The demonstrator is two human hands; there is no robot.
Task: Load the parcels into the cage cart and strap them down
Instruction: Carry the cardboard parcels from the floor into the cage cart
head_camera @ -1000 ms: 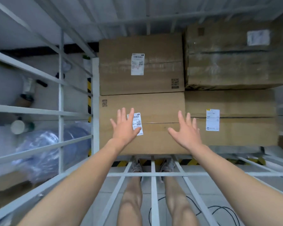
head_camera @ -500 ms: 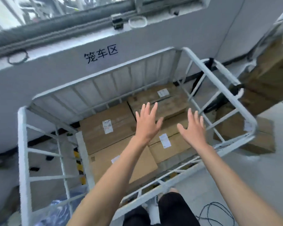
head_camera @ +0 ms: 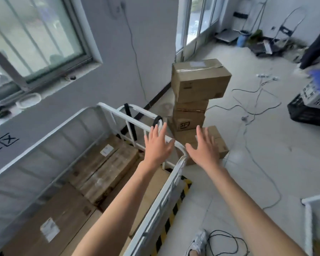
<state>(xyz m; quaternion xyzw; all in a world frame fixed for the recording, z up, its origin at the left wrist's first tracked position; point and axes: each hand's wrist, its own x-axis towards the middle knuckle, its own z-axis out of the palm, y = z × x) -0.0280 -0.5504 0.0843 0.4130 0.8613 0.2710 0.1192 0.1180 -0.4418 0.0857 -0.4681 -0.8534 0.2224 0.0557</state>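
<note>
- The bare left hand (head_camera: 158, 145) is stretched forward with its back to the camera, fingers straight and slightly spread, thumb angled out to the right; it holds nothing.
- The bare right hand (head_camera: 204, 149) is raised beside it at about the same height, back up, fingers straight and close together, thumb pointing left toward the other hand; it also holds nothing.
- The two hands are near each other but apart, with the thumbs not touching.
- The bare left forearm (head_camera: 118, 200) runs up from the lower left, and the bare right forearm (head_camera: 248, 204) from the lower right, both extended and converging toward the hands.
</note>
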